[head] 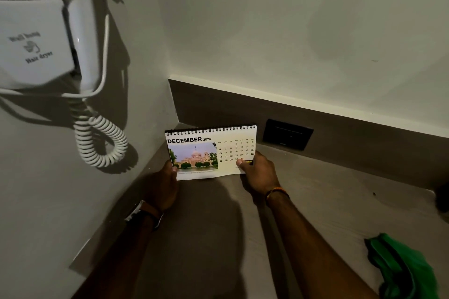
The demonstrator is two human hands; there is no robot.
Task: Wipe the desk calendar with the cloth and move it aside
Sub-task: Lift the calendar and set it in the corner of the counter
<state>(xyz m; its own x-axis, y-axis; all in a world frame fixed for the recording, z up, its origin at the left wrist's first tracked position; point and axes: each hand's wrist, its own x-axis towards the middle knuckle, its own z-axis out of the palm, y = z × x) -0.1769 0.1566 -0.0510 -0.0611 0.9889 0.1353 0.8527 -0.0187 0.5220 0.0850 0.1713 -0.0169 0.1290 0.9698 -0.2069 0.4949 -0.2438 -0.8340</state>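
The desk calendar (211, 151), spiral-bound and showing December 2026 with a building photo, stands in the far left corner of the brown desk (328, 206). My left hand (164, 185) grips its lower left corner. My right hand (260, 172) grips its lower right corner, thumb on the page. The green cloth (401, 267) lies crumpled on the desk at the near right, apart from both hands.
A wall-mounted hair dryer (48, 43) with a coiled cord (102, 141) hangs on the left wall, close to the calendar. A black socket plate (288, 134) sits in the back panel to the right. A dark object (443, 198) shows at the right edge.
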